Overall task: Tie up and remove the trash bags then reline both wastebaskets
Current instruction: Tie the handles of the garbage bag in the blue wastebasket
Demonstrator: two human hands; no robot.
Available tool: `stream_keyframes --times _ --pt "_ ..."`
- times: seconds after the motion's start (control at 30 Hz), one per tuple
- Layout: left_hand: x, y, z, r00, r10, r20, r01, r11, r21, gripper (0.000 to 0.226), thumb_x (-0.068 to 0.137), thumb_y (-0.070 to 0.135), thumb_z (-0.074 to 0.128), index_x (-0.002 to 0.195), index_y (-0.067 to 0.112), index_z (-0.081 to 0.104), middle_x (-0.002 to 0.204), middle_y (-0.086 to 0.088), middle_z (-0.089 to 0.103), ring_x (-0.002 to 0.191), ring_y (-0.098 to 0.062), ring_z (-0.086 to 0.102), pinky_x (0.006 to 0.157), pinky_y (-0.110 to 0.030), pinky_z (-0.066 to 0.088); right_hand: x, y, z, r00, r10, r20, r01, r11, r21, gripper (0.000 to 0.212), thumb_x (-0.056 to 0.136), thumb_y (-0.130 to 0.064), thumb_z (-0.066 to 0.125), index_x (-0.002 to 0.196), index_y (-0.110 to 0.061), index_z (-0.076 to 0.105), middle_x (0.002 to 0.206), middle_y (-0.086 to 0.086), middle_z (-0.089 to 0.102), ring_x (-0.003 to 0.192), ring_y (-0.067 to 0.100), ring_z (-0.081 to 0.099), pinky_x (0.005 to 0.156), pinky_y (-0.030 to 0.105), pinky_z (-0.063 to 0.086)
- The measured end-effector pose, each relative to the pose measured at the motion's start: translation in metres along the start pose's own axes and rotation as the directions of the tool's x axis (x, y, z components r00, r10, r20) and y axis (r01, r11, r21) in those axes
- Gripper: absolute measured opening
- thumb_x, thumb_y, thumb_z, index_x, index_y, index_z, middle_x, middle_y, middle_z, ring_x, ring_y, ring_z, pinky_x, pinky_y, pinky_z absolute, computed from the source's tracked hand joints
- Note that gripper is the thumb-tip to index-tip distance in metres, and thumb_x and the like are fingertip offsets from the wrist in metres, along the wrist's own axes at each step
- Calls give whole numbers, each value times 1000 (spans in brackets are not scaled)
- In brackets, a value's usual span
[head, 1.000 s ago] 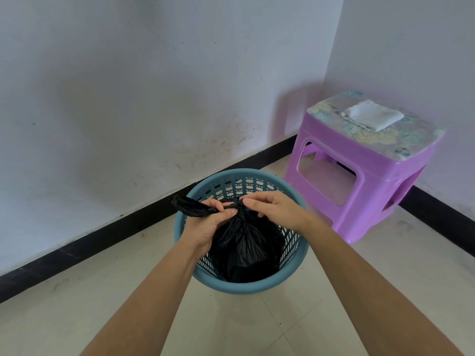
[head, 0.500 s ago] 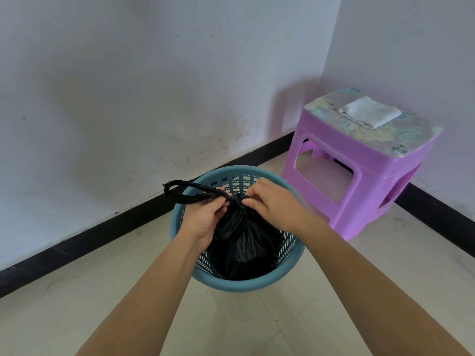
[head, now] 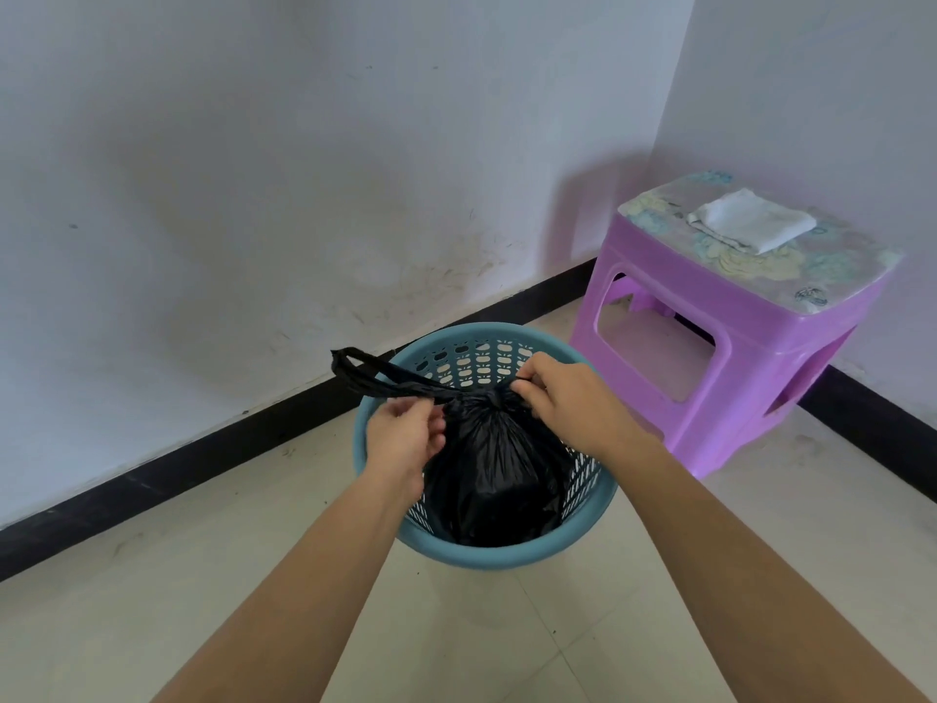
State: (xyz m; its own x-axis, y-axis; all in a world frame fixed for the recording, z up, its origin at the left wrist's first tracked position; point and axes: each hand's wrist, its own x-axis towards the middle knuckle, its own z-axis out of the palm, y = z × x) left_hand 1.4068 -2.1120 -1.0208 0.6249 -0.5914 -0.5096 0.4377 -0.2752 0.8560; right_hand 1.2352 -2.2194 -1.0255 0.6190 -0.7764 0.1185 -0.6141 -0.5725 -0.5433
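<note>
Right now the black trash bag (head: 494, 464) sits inside the teal wastebasket (head: 507, 558), mouth gathered to a tight neck at rim height, so the step in hand looks like the tie-up of bag no. 1, not the removal. A twisted tail (head: 375, 375) of the bag's plastic runs from the neck up and to the left, out past the rim. The left hand (head: 403, 438) is at the root of that tail w/ fingers (head: 426, 423) curled and pinched on it; the right hand (head: 568, 398) is on the other side of the neck, fingers (head: 527, 385) clamped on the bunched plastic. Can't tell whether a knot is closed yet, since the hands cover that spot. Next move prob. calls for both hands to pull apart to cinch it, then a straight lift out of the basket w/o snagging the lattice wall. Just right of the basket stands a purple stool (head: 710, 347) w/ a folded white cloth (head: 753, 225) on top, maybe a spare liner, can't say. All of it is on a tiled floor (head: 507, 641) in a corner. A second wastebasket isn't in view.
</note>
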Motion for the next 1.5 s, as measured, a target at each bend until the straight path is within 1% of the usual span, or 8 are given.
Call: stream_keyframes --times 0.1,0.37,0.53,0.63,0.87,1.03,1.23,1.5 --pt "-29 -14 2 999 -41 34 31 961 274 29 99 39 53 97 11 56 82 -7 65 66 -15 55 55 -27 44 5 -6 5 1000 -1 -3 1 999 51 17 99 -40 54 103 -24 60 76 -13 61 80 16 64 78 39 53" --pt "-27 2 5 827 469 312 -559 618 553 23 94 23 62 117 24 59 115 8 60 102 -3 57 86 -19 44 4 -7 13 999 31 21 -32 998 57 18 99 -42 53 104 -26 57 89 -11 63 87 16 61 79 37 50" --pt "13 2 4 850 232 472 -507 120 854 64 94 23 53 153 17 29 161 -10 23 146 -35 19 119 -42 18 6 0 21 976 108 190 -97 993 -69 25 101 -32 46 121 -22 55 114 1 66 106 24 60 90 40 49" --pt "33 -5 -2 890 39 455 -456 17 890 54 95 35 54 143 14 40 141 -14 50 128 -36 47 109 -45 39 5 0 20 909 150 388 -122 988 -97 52 96 -30 47 146 -20 39 139 6 56 125 26 53 102 40 45" --pt "54 -10 -6 874 94 476 -481 303 823 27 102 25 50 91 5 64 80 -7 65 72 -20 58 60 -28 43 7 3 25 836 149 527 -121 989 -87 79 94 -44 47 159 -22 7 141 9 52 127 27 51 106 41 42" --pt "43 5 3 869 46 493 -454 469 758 21 103 24 49 94 9 61 90 -8 66 84 -25 61 78 -41 49 14 -6 19 818 203 539 -209 977 -51 75 98 -36 47 158 -15 7 91 -2 51 87 19 51 69 31 39" --pt "-11 62 16 881 116 459 -452 490 745 18 102 23 49 98 14 64 93 -4 64 86 -21 60 79 -42 49 6 -45 -45 867 193 458 -221 975 6 59 99 -30 44 154 -17 25 121 3 60 105 24 59 88 37 49" --pt "-137 260 28 911 144 386 -389 607 693 9 100 21 54 100 19 63 91 -2 61 74 -18 57 67 -33 46 25 -165 -227 920 160 358 -188 981 44 17 102 -29 48 116 -19 46 101 1 63 89 23 61 77 39 51"
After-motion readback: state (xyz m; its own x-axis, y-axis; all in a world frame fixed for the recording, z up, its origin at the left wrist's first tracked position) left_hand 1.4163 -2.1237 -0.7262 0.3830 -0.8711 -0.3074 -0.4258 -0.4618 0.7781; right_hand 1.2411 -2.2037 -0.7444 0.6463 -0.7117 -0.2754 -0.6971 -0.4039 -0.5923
